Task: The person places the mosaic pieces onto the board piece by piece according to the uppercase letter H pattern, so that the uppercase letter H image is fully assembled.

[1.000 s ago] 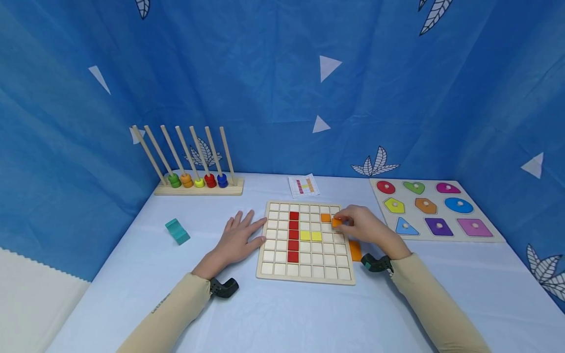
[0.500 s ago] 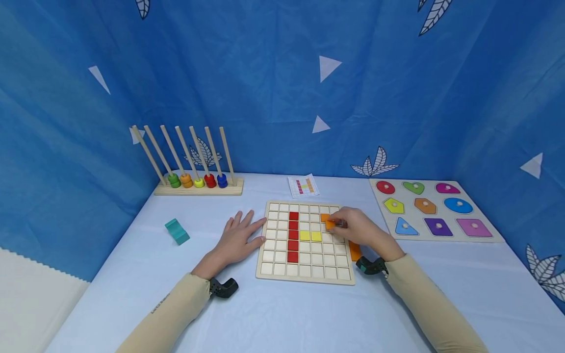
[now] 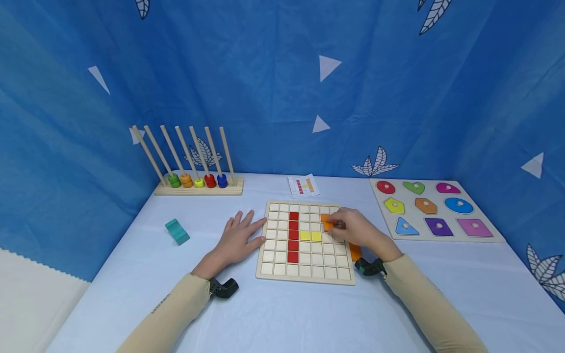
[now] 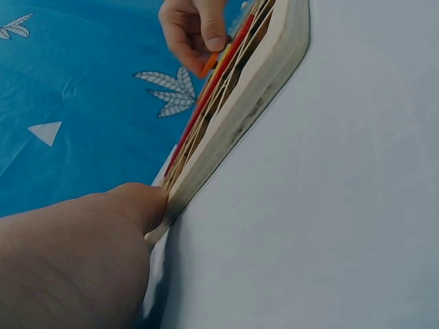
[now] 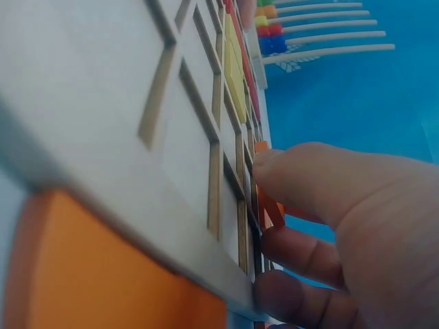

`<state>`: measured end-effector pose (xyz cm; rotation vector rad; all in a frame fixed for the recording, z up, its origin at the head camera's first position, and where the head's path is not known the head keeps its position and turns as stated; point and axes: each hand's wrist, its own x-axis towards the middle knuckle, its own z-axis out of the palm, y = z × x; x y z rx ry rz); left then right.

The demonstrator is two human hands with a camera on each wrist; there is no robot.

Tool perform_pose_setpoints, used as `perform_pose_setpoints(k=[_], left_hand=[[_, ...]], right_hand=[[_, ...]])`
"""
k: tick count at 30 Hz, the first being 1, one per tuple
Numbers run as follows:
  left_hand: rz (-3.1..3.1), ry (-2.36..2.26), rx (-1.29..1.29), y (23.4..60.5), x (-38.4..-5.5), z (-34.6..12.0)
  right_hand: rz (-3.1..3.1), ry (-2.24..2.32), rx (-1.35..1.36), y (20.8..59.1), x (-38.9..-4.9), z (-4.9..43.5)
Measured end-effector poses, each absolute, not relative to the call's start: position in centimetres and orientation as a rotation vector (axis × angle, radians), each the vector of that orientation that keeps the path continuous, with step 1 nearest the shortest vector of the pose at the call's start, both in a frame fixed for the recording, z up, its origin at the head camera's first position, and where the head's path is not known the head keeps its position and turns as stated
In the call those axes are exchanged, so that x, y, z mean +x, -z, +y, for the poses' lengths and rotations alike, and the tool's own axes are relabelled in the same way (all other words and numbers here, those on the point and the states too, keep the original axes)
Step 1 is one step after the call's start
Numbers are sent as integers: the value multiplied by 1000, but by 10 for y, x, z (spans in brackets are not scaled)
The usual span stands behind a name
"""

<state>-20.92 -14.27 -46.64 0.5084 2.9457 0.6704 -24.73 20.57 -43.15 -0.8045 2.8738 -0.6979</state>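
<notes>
A wooden grid board lies mid-table, with a column of red tiles, a pair of yellow tiles and an orange tile set in its cells. My right hand pinches another orange tile between thumb and fingers, right at the cell just below the set orange one. In the right wrist view the held tile stands tilted against the grid. My left hand lies with fingers spread, its fingertips and thumb at the board's left edge.
An orange piece sticks out at the board's right edge. Behind lies a pattern card. A peg stand with coloured rings is back left, a teal block left, a knob puzzle right.
My right hand has moved left and slightly down with the orange tile, from near the board's right edge to below the set orange tile. The left hand has stayed put.
</notes>
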Motion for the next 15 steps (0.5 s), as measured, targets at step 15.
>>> perform_pose_setpoints(k=[15], left_hand=[[2947,-673,496,467,-210,-142]], right_hand=[[2897,717,-840,438,-247,206]])
